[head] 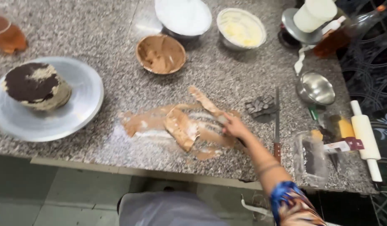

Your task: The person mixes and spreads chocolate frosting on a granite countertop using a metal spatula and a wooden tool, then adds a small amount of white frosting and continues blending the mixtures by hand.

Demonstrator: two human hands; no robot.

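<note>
My right hand (pixel 235 127) reaches across the granite counter (pixel 97 37) and holds the edge of a thin light-brown sheet of rolled paste (pixel 181 125), lifting and folding it over. Brown and white smears lie under the sheet. My left hand is out of view. A dark crumbly layered cake (pixel 35 86) sits on a round metal plate (pixel 82 104) at the left.
Behind the sheet stand a bowl of brown cream (pixel 161 53), a white bowl (pixel 183 16) and a bowl of pale cream (pixel 241 28). At the right lie a knife (pixel 277 125), a small steel bowl (pixel 315 88), a white rolling pin (pixel 366 138) and plastic packets (pixel 310 157).
</note>
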